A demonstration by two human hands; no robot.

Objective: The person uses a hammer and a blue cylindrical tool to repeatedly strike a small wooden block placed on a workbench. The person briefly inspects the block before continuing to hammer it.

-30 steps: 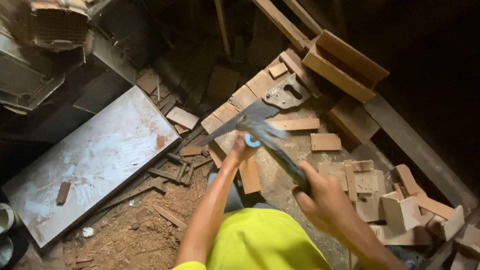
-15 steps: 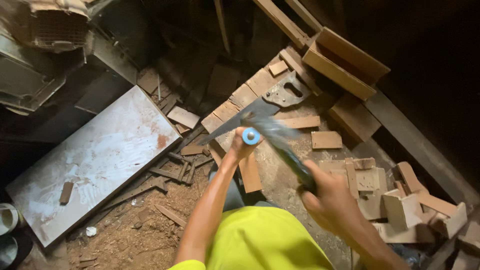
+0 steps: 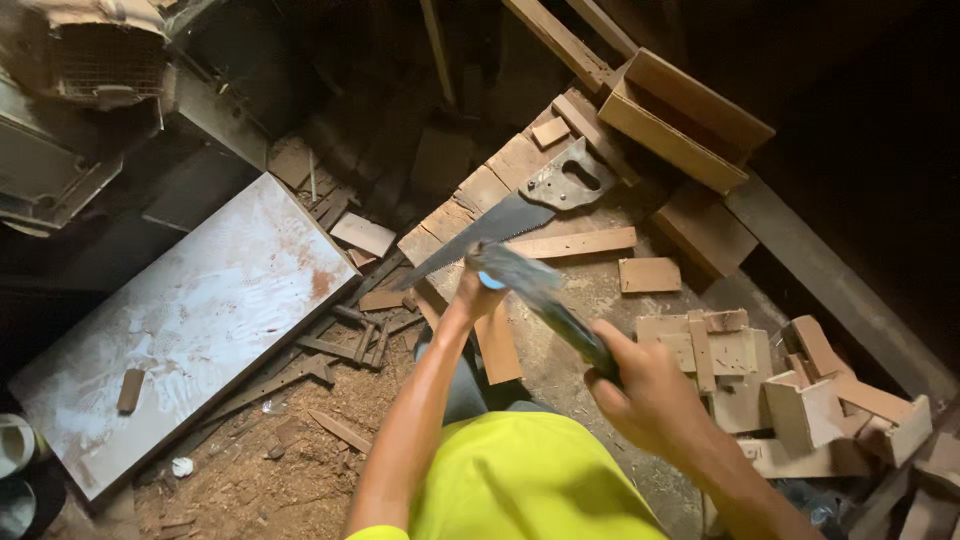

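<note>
a hammer is held by its dark handle in the right hand, the fingers wrapped fully shut around the grip, and its blurred metal head is raised just above the left hand. the left hand is closed in a pinch on something small on a narrow wooden strip; what is pinched is hidden behind the hammer head (a nail is likely, but it cannot be told). the strip lies on the dusty workbench, just beside a handsaw whose blade points toward the left hand.

the main risk is judged to be to the pinching fingers: they sit directly under the hammer head, and a slightly off-line blow would land on them rather than on the pinched piece. a glancing strike could also bend or flick that piece away, or kick the loose strip sideways, since nothing is seen clamping it. the saw teeth lie near the left wrist, so a slip toward them could cut. loose wood offcuts crowd the right forearm and could be knocked off the bench.
</note>
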